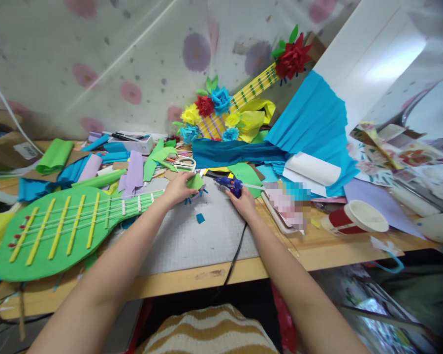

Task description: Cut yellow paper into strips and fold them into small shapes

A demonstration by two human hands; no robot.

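A green paper guitar (pixel 68 236) lies across the left side of the table, with yellow strips and pale strings on its body. My left hand (pixel 179 189) is closed around its head end, where a green flap and small blue pegs stick out past my fingers. In my right hand (pixel 243 200) is a blue hot glue gun (pixel 229 185), gripped by the handle. Its nozzle points left toward the guitar's head, with a gap between them. A black cord (pixel 238 253) hangs down from the gun. On the grey cutting mat (pixel 206 246) lies a small blue paper scrap (pixel 200 218).
A yellow guitar with paper flowers (pixel 210 125) leans at the back. Blue crepe paper (pixel 310 123) spreads behind my right hand. Scissors (pixel 185 163) lie among coloured paper rolls. At the right are a phone-like object with a blurred screen (pixel 286 204) and a paper cup (pixel 356 219).
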